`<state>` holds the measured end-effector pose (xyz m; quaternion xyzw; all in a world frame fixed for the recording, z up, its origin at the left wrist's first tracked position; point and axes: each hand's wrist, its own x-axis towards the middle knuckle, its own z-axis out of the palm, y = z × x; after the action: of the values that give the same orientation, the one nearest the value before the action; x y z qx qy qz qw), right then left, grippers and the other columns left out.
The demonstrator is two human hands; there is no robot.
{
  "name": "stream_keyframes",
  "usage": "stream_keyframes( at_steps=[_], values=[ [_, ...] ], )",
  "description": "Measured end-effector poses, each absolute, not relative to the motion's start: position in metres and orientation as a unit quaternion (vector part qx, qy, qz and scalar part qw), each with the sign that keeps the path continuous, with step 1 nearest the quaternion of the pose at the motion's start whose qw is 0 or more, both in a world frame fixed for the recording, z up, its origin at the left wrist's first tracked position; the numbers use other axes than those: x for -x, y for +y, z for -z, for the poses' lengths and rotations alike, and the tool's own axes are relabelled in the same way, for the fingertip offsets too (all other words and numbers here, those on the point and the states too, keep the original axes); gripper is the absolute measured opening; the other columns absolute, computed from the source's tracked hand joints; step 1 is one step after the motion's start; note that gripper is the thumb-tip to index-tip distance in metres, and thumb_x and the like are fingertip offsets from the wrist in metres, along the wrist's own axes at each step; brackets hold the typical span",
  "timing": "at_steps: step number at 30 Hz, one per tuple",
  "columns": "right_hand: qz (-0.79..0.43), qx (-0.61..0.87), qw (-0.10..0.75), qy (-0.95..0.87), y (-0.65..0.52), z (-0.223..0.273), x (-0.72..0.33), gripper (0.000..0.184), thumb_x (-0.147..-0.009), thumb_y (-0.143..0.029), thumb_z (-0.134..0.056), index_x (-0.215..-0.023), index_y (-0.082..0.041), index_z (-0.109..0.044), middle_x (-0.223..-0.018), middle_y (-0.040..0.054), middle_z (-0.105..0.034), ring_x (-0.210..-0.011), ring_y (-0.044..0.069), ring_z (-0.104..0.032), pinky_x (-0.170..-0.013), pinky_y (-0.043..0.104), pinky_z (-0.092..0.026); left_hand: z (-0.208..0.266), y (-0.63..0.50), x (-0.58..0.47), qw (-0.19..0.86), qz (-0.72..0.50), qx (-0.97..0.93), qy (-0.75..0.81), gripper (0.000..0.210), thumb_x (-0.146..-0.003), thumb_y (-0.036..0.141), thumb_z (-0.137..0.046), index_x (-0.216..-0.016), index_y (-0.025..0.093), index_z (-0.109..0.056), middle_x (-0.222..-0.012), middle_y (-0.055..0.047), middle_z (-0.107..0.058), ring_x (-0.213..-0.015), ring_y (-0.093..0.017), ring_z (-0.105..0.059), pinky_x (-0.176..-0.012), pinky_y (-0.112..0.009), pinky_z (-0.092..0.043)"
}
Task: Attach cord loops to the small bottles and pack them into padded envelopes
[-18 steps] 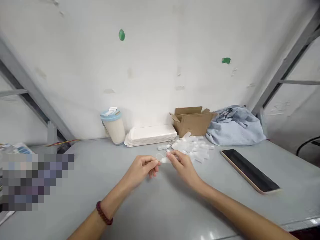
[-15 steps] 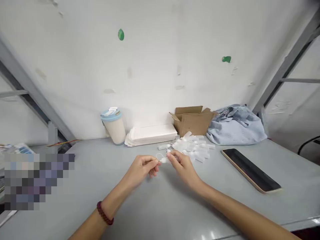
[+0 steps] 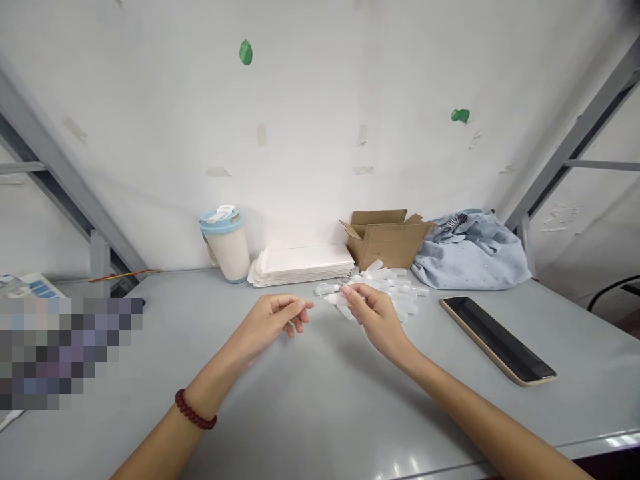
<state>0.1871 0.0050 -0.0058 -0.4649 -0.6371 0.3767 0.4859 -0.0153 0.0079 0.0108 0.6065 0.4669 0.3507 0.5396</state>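
Note:
Between the thumb and fingertips of my right hand (image 3: pixel 373 317) is a small white plastic tube with a thin loop (image 3: pixel 331 300), its narrow end pointing left. The fingers cover part of it. My left hand (image 3: pixel 277 323) hovers a short way to the left, apart from the tube. Its fingers are loosely curled and fanned, the thumb lies near the index finger, and nothing shows in them. Behind my right hand lies a pile of similar translucent white tubes (image 3: pixel 400 293) on the grey table (image 3: pixel 300 407).
A cup with a blue lid (image 3: pixel 227 247), a stack of white flat packets (image 3: pixel 305 263), an open cardboard box (image 3: pixel 390 243) and a light blue cloth bundle (image 3: pixel 473 257) line the wall. At right lies a phone (image 3: pixel 497 340). Papers (image 3: pixel 43 287) sit at far left.
My left hand has let go of the tube's tip and drawn away to the left. My right hand, still holding the tube, has moved slightly right and up.

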Motion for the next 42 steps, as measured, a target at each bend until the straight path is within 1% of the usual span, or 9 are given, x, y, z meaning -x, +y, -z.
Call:
stream_keyframes(
  at_steps=[7, 14, 19, 24, 29, 33, 37, 39, 42],
  values=[
    [-0.391, 0.455, 0.465, -0.651, 0.004, 0.009, -0.184, 0.039, -0.087, -0.051, -0.045, -0.070, -0.017, -0.052, -0.057, -0.0051, -0.035, -0.053, 0.009, -0.031, -0.049, 0.023, -0.025, -0.015, 0.004, 0.009, 0.509, -0.358, -0.629, 0.466, 0.024, -0.079, 0.040, -0.059, -0.075, 0.017, -0.066, -0.071, -0.001, -0.061, -0.062, -0.011, -0.053, -0.059, -0.024, -0.043],
    [-0.435, 0.442, 0.455, -0.639, 0.005, 0.014, -0.182, 0.041, -0.086, -0.053, -0.046, -0.063, -0.018, -0.044, -0.054, -0.0064, -0.031, -0.049, 0.008, -0.028, -0.046, 0.023, -0.023, -0.014, 0.002, 0.008, 0.484, -0.352, -0.650, 0.468, 0.021, -0.077, 0.036, -0.059, -0.072, 0.016, -0.065, -0.065, 0.000, -0.060, -0.060, -0.012, -0.052, -0.057, -0.024, -0.043],
    [-0.525, 0.427, 0.442, -0.589, 0.009, 0.019, -0.181, 0.042, -0.083, -0.059, -0.046, -0.070, -0.018, -0.047, -0.052, -0.0092, -0.021, -0.045, 0.006, -0.019, -0.042, 0.022, -0.018, -0.013, -0.001, 0.005, 0.456, -0.333, -0.677, 0.472, 0.017, -0.076, 0.031, -0.057, -0.072, 0.017, -0.066, -0.063, 0.000, -0.059, -0.061, -0.012, -0.051, -0.058, -0.024, -0.041],
    [-0.539, 0.421, 0.430, -0.589, 0.011, 0.018, -0.182, 0.044, -0.082, -0.059, -0.047, -0.069, -0.017, -0.048, -0.052, -0.0093, -0.021, -0.044, 0.006, -0.019, -0.042, 0.022, -0.017, -0.013, -0.001, 0.004, 0.442, -0.327, -0.681, 0.484, 0.017, -0.075, 0.030, -0.057, -0.070, 0.017, -0.066, -0.062, 0.001, -0.057, -0.061, -0.012, -0.051, -0.058, -0.024, -0.040],
    [-0.461, 0.422, 0.440, -0.644, 0.011, 0.018, -0.183, 0.041, -0.085, -0.055, -0.045, -0.071, -0.017, -0.050, -0.054, -0.0065, -0.035, -0.048, 0.007, -0.031, -0.045, 0.022, -0.026, -0.013, 0.002, 0.009, 0.454, -0.319, -0.680, 0.480, 0.024, -0.078, 0.037, -0.055, -0.073, 0.017, -0.065, -0.068, -0.001, -0.062, -0.064, -0.013, -0.054, -0.058, -0.024, -0.041],
    [-0.441, 0.418, 0.431, -0.667, 0.010, 0.020, -0.182, 0.039, -0.088, -0.052, -0.043, -0.071, -0.018, -0.049, -0.056, -0.0060, -0.037, -0.049, 0.008, -0.033, -0.049, 0.023, -0.030, -0.016, 0.002, 0.010, 0.445, -0.316, -0.679, 0.491, 0.025, -0.078, 0.039, -0.055, -0.070, 0.017, -0.064, -0.065, -0.001, -0.061, -0.061, -0.014, -0.054, -0.059, -0.025, -0.042],
    [-0.423, 0.435, 0.413, -0.679, 0.012, 0.021, -0.184, 0.034, -0.088, -0.049, -0.042, -0.083, -0.017, -0.054, -0.059, -0.0045, -0.046, -0.051, 0.009, -0.038, -0.049, 0.022, -0.032, -0.021, 0.006, 0.015, 0.439, -0.313, -0.680, 0.497, 0.024, -0.076, 0.039, -0.056, -0.070, 0.018, -0.064, -0.064, -0.001, -0.061, -0.060, -0.014, -0.054, -0.058, -0.025, -0.042],
    [-0.372, 0.463, 0.432, -0.678, 0.018, 0.020, -0.188, 0.032, -0.089, -0.046, -0.041, -0.088, -0.018, -0.055, -0.066, -0.0020, -0.054, -0.057, 0.011, -0.046, -0.054, 0.023, -0.035, -0.024, 0.010, 0.023, 0.432, -0.323, -0.673, 0.506, 0.024, -0.075, 0.040, -0.058, -0.069, 0.018, -0.064, -0.063, -0.001, -0.060, -0.060, -0.014, -0.053, -0.059, -0.025, -0.043],
    [-0.273, 0.503, 0.457, -0.681, 0.029, 0.021, -0.198, 0.025, -0.089, -0.040, -0.042, -0.087, -0.018, -0.055, -0.082, 0.0027, -0.062, -0.073, 0.014, -0.054, -0.061, 0.025, -0.038, -0.025, 0.018, 0.040, 0.423, -0.346, -0.652, 0.526, 0.025, -0.074, 0.042, -0.059, -0.067, 0.017, -0.063, -0.063, -0.001, -0.058, -0.061, -0.014, -0.052, -0.061, -0.026, -0.043]
  ],
)
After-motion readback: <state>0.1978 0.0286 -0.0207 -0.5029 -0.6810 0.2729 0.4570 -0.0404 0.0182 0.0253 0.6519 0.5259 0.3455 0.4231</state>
